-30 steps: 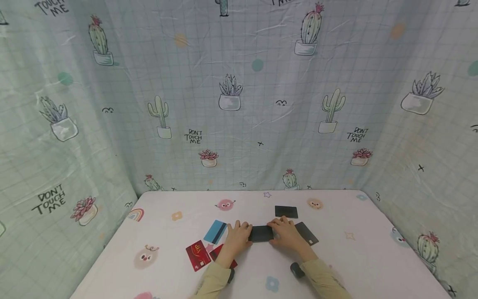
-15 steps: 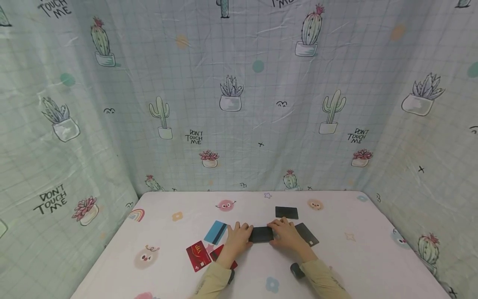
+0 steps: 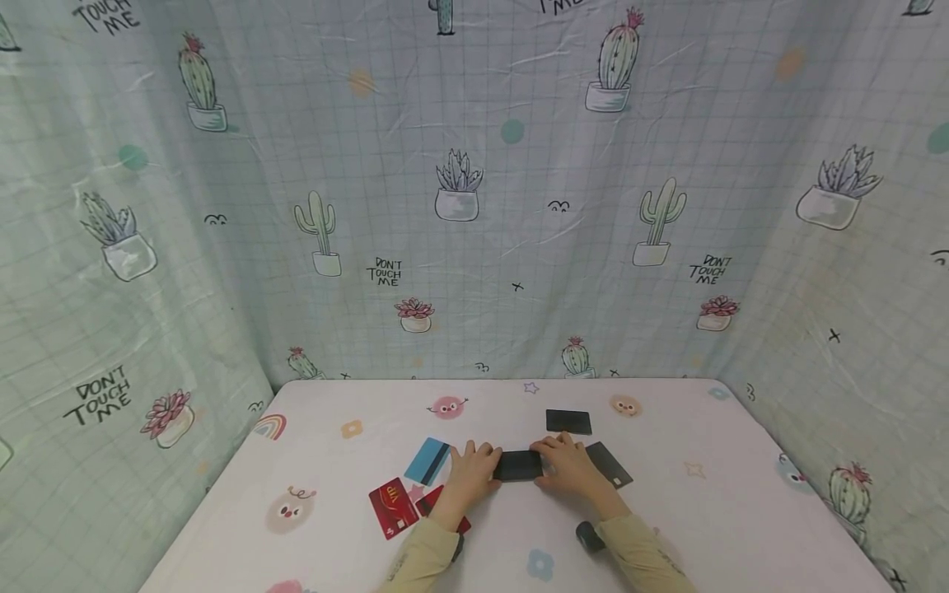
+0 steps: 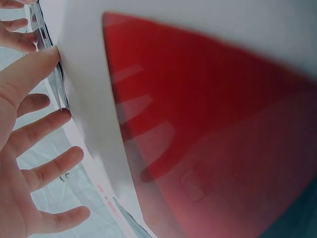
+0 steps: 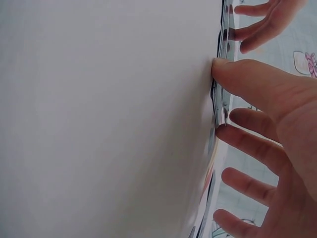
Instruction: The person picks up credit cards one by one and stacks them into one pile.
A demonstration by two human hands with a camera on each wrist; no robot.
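A thin stack of black cards [image 3: 518,465] lies flat at the middle of the table, its layered edge showing in the left wrist view. My left hand [image 3: 469,478] pinches its left end between thumb and index finger, the other fingers spread. At the right end my right hand [image 3: 571,463] pinches the same stack, thumb on the near edge. Close by the left hand are a blue card [image 3: 427,461] with a dark stripe and a red card [image 3: 449,520], partly covered by the left forearm. A dark grey card [image 3: 610,464] sits beside the right hand.
Another red card [image 3: 394,507], marked VIP, lies left of the left arm. Beyond the right hand is a black card [image 3: 568,422]. The patterned white table [image 3: 334,494] meets a cactus-print curtain [image 3: 519,247] at the back.
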